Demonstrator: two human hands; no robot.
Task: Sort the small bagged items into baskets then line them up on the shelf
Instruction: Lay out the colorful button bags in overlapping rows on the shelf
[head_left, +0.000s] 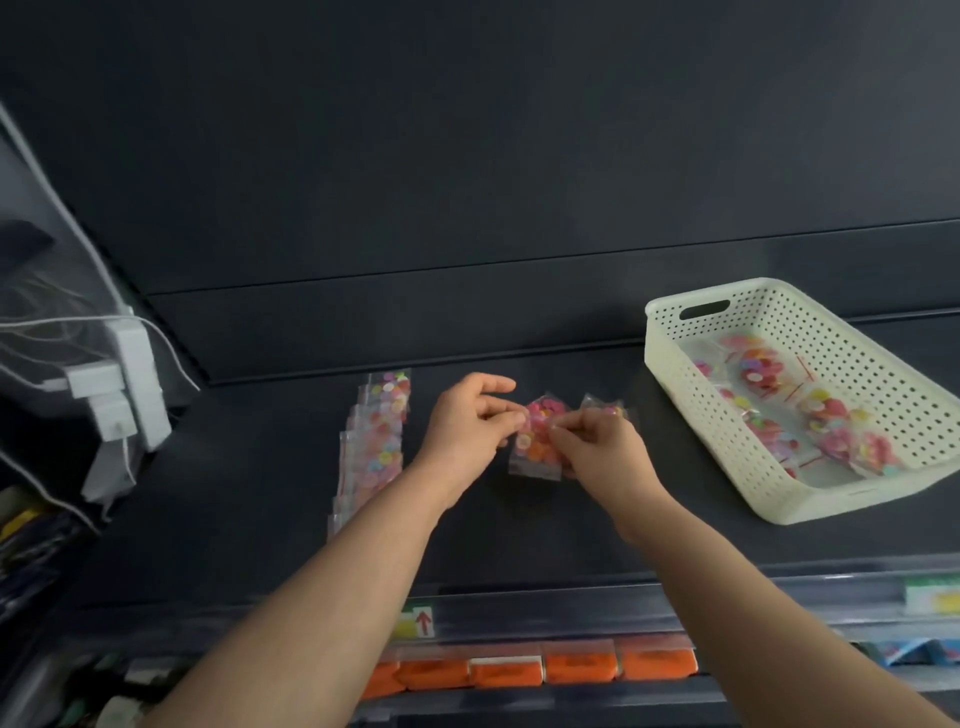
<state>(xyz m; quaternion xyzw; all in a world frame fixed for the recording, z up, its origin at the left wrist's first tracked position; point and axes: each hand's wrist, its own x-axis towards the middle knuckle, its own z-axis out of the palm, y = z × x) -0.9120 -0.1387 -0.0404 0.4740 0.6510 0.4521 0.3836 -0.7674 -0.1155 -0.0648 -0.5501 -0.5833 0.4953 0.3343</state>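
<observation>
**Button bags go from basket to shelf row**

A person's left hand (462, 421) and right hand (597, 447) met over a clear bag of buttons (537, 441) at the middle of the dark shelf (249, 519). Both hands pinched it, fingers curled onto the plastic near its top. A second bag (602, 404) showed just behind the right hand's knuckles; whether that hand also held it could not be told.

To the left, a row of bags (376, 441) lay overlapped in a line running front to back. To the right, a white perforated basket (670, 364) sat on the same shelf with more button bags loose inside.

The step appeared to be the lining-up: one bag was being readied to join or start a line. The next move probably called for laying it flat and square beside the row, then reaching right to the basket for another.

A tag (418, 621) on the shelf's front rail bore a red arrow pointing up. A green-and-yellow label (932, 597) further right was too blurred to read, as was any print on the orange packets (576, 667) below.
</observation>
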